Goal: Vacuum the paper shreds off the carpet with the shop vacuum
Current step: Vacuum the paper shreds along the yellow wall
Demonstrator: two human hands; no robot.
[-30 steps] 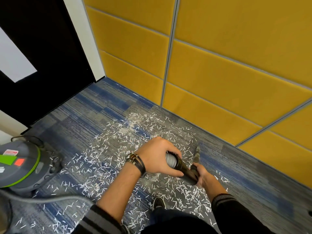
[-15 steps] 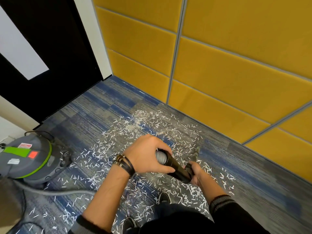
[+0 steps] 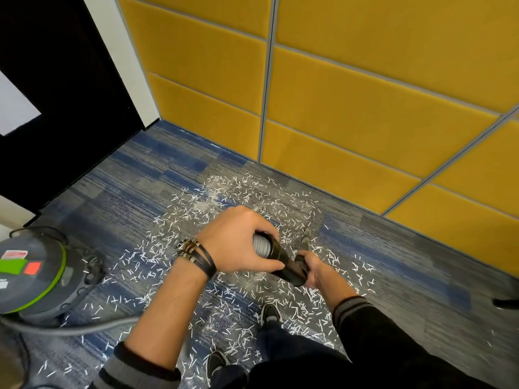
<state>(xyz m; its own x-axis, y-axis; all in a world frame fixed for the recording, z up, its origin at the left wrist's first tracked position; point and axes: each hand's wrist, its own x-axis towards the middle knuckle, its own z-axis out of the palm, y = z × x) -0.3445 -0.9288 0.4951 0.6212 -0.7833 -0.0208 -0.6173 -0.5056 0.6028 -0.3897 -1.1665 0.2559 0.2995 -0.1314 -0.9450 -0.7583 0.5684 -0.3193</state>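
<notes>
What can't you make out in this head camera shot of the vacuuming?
All in the head view:
1. The nozzle tip is blurred, and the right hand gripping the wand hides where they join.
2. The hose: its run up to the left hand is hidden by that forearm.
3. The shop vacuum is cut off by the left edge; its labels are too small to read.
4. A dark object is cut off by the right edge and cannot be identified.
</notes>
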